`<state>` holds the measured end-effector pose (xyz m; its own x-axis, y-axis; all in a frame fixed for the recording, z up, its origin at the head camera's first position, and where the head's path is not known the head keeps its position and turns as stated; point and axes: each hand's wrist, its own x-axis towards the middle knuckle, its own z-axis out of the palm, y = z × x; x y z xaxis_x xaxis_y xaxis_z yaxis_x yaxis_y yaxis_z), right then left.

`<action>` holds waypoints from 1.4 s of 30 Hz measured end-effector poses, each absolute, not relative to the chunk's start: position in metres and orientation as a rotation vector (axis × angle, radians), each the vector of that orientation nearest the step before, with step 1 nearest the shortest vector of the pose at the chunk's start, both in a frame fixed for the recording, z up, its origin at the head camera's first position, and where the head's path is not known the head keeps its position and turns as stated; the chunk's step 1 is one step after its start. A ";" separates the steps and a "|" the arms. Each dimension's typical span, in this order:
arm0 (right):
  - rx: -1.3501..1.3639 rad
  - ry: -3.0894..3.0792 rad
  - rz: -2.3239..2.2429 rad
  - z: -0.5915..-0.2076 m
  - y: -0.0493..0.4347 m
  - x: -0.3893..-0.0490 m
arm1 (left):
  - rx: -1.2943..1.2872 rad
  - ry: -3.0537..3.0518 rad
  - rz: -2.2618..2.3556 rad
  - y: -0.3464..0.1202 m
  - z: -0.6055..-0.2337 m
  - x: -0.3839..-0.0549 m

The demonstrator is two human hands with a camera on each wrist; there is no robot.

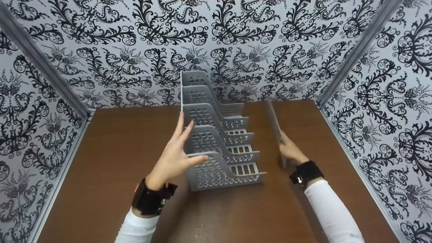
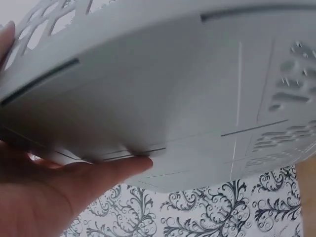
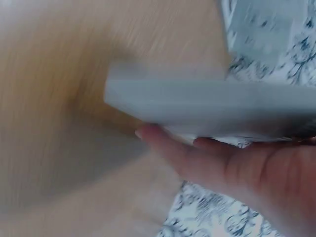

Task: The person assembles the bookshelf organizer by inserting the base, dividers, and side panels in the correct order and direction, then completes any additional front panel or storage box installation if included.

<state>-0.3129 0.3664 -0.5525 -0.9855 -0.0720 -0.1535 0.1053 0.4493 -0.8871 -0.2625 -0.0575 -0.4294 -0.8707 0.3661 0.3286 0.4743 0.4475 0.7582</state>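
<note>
A grey perforated file organizer (image 1: 209, 172) with several stepped upright dividers stands on the table. My left hand (image 1: 175, 152) is at its tall left side, fingers extended and spread, thumb stretched across the nearest divider. In the left wrist view, the thumb (image 2: 113, 170) of that hand lies straight against the organizer's smooth grey back (image 2: 163, 98). Right of the organizer, my right hand (image 1: 292, 150) grips a thin, flat grey panel (image 1: 275, 118), seen nearly edge-on and blurred. The right wrist view shows the panel's broad end (image 3: 197, 101) above the fingers; its exact kind cannot be told.
The brown table (image 1: 114, 141) extends around the organizer. Black-and-white patterned walls (image 1: 111, 54) enclose it at the back and sides, with grey metal posts (image 1: 357, 54) at the corners. Black bands (image 1: 308, 172) with cameras sit on both wrists.
</note>
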 end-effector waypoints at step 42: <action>-0.016 2.165 -1.963 -0.498 0.308 -0.309 | -0.678 -2.585 -1.553 -0.050 -0.434 -0.295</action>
